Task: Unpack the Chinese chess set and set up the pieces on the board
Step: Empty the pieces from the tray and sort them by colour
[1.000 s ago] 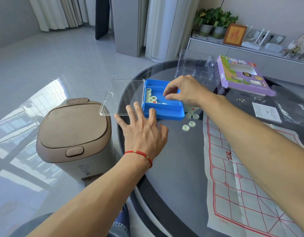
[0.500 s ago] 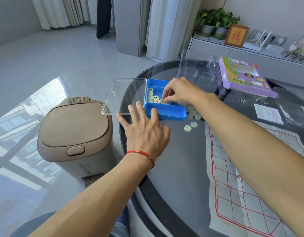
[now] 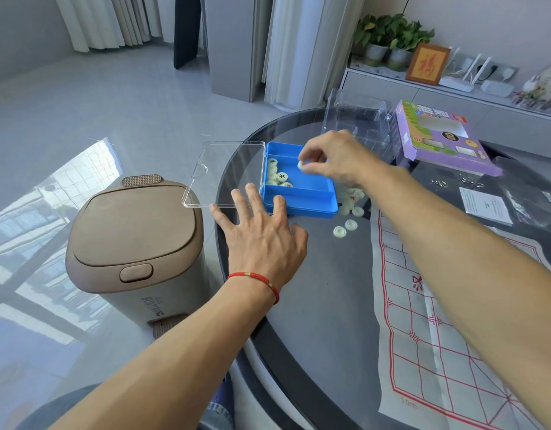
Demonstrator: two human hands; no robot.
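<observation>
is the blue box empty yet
No. A few round pieces lie at the left end of the blue box; the right hand pinches one.

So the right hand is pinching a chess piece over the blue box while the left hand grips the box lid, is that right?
Not quite. The head view shows the left hand lying flat with spread fingers on the table, fingertips at the blue box, not gripping the clear lid. The rest holds: the right hand pinches a chess piece over the box.
</observation>
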